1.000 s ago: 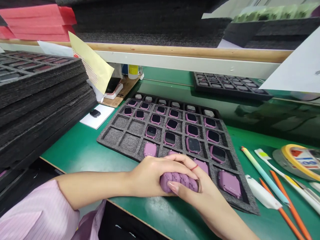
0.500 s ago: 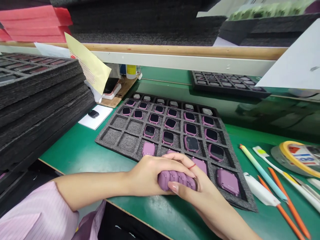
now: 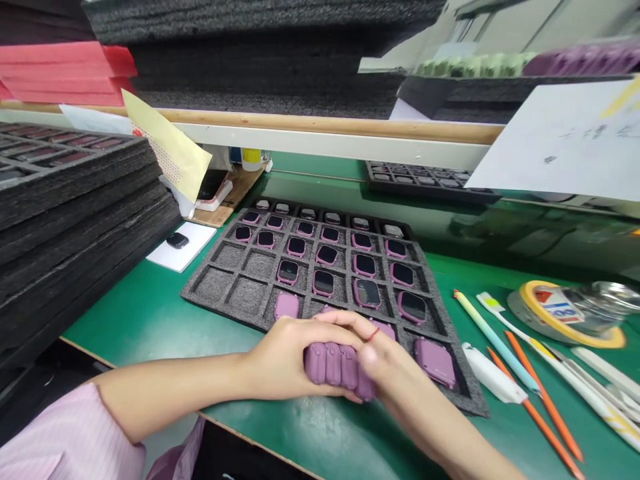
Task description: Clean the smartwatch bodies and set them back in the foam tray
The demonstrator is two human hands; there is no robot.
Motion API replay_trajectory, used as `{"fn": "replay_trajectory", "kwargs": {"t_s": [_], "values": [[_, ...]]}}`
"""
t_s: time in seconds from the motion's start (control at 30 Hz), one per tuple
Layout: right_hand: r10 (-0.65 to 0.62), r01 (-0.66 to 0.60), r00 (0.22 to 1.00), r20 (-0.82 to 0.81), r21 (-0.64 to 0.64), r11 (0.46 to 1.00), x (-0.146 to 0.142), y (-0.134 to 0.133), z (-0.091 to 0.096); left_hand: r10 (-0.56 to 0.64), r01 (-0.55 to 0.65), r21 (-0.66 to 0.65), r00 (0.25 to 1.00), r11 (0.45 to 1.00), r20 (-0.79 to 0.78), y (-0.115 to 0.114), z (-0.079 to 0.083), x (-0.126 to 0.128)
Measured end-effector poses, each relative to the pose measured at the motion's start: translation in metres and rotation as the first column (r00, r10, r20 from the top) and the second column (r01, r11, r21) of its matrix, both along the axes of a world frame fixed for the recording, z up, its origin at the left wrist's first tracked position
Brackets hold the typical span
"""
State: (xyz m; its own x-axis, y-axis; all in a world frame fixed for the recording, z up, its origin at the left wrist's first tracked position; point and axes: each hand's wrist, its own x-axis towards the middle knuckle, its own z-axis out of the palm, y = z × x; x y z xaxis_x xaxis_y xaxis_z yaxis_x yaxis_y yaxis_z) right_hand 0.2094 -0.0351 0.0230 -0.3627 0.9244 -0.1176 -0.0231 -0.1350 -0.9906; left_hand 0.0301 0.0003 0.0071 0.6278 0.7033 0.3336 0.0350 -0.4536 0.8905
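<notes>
A row of several purple smartwatch cases (image 3: 331, 365), pressed side by side, lies between my two hands above the near edge of the foam tray. My left hand (image 3: 283, 360) is closed round the row from the left and behind. From the right, my right hand (image 3: 387, 363) closes on the row's right end, its thumb at the last case, which sits lower than the others. Purple watches with dark screens fill many compartments of the black foam tray (image 3: 247, 297). In its nearest row, purple cases (image 3: 435, 362) lie back side up, some partly hidden by my hands.
Foam trays (image 3: 90, 200) are stacked high at left. A dark watch (image 3: 177, 240) rests on a white pad (image 3: 200, 235). Pens (image 3: 545, 400), a toothbrush (image 3: 537, 347) and a tape roll (image 3: 525, 310) lie at right. Overhead runs a shelf edge (image 3: 320, 130) with a hanging paper (image 3: 555, 140).
My right thumb has moved from the front of the row to its right end, and the last case now hangs lower. The whole view has shifted slightly.
</notes>
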Motion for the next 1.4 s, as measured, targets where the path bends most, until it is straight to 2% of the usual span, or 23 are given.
{"fn": "replay_trajectory", "kwargs": {"t_s": [0.07, 0.1, 0.13, 0.2, 0.23, 0.27, 0.3, 0.37, 0.5, 0.6, 0.67, 0.8, 0.87, 0.97, 1.17, 1.23, 1.3, 1.4], "values": [[-0.080, 0.079, 0.997, 0.007, 0.100, 0.992, 0.018, 0.004, 0.003, -0.017, 0.016, -0.015, 1.000, 1.000, -0.026, 0.000, 0.002, -0.003], [-0.187, 0.175, 0.981, 0.049, 0.189, 0.966, 0.029, 0.006, 0.005, -0.015, 0.014, -0.026, 0.999, 1.000, -0.040, 0.001, 0.003, -0.005], [-0.327, 0.283, 0.939, 0.110, 0.295, 0.912, 0.042, 0.008, 0.007, -0.002, 0.000, -0.041, 0.998, 0.999, -0.057, 0.001, 0.003, -0.006], [-0.606, 0.436, 0.747, 0.271, 0.488, 0.756, 0.070, 0.010, 0.010, 0.048, -0.056, -0.072, 0.994, 0.996, -0.097, 0.003, 0.004, -0.008], [-0.693, 0.463, 0.630, 0.351, 0.547, 0.698, 0.084, 0.011, 0.011, 0.070, -0.080, -0.079, 0.990, 0.994, -0.123, 0.004, 0.004, -0.009], [-0.738, 0.469, 0.526, 0.423, 0.579, 0.667, 0.098, 0.010, 0.010, 0.081, -0.094, -0.081, 0.985, 0.992, -0.151, 0.006, 0.003, -0.009], [-0.748, 0.462, 0.452, 0.486, 0.589, 0.663, 0.109, 0.009, 0.008, 0.077, -0.092, -0.077, 0.981, 0.993, -0.177, 0.008, 0.003, -0.009], [-0.724, 0.429, 0.367, 0.585, 0.584, 0.689, 0.127, 0.004, 0.002, 0.036, -0.053, -0.071, 0.974, 0.996, -0.225, 0.012, 0.003, -0.008], [-0.641, 0.318, 0.299, 0.707, 0.559, 0.765, 0.138, -0.004, -0.015, -0.049, 0.019, -0.099, 0.949, 0.995, -0.310, 0.021, 0.005, -0.006], [-0.615, 0.279, 0.266, 0.742, 0.551, 0.786, 0.143, -0.005, -0.019, -0.072, 0.021, -0.151, 0.936, 0.988, -0.345, 0.026, 0.007, -0.006], [-0.646, 0.307, 0.202, 0.736, 0.579, 0.755, 0.155, -0.002, -0.013, -0.082, 0.023, -0.170, 0.933, 0.985, -0.349, 0.027, 0.008, -0.006], [-0.738, 0.412, -0.026, 0.675, 0.680, 0.607, 0.199, 0.012, 0.014, -0.096, 0.026, -0.196, 0.930, 0.980, -0.356, 0.027, 0.007, -0.008], [-0.731, 0.449, -0.121, 0.671, 0.694, 0.563, 0.221, 0.022, 0.026, -0.091, 0.024, -0.188, 0.930, 0.982, -0.357, 0.027, 0.005, -0.009], [-0.673, 0.469, -0.193, 0.714, 0.669, 0.576, 0.242, 0.038, 0.036, -0.084, 0.026, -0.165, 0.930, 0.986, -0.358, 0.027, 0.002, -0.010], [-0.470, 0.429, -0.213, 0.857, 0.514, 0.743, 0.250, 0.054, 0.043, -0.086, 0.040, -0.141, 0.937, 0.989, -0.339, 0.025, -0.001, -0.010], [-0.414, 0.415, -0.219, 0.884, 0.468, 0.781, 0.249, 0.055, 0.049, -0.087, 0.038, -0.146, 0.936, 0.989, -0.341, 0.025, 0.001, -0.009], [-0.375, 0.418, -0.240, 0.895, 0.444, 0.793, 0.247, 0.058, 0.054, -0.094, 0.039, -0.165, 0.937, 0.985, -0.336, 0.024, 0.003, -0.009], [-0.345, 0.450, -0.272, 0.898, 0.436, 0.780, 0.245, 0.065, 0.060, -0.116, 0.063, -0.187, 0.951, 0.980, -0.286, 0.022, 0.006, -0.008]]}}
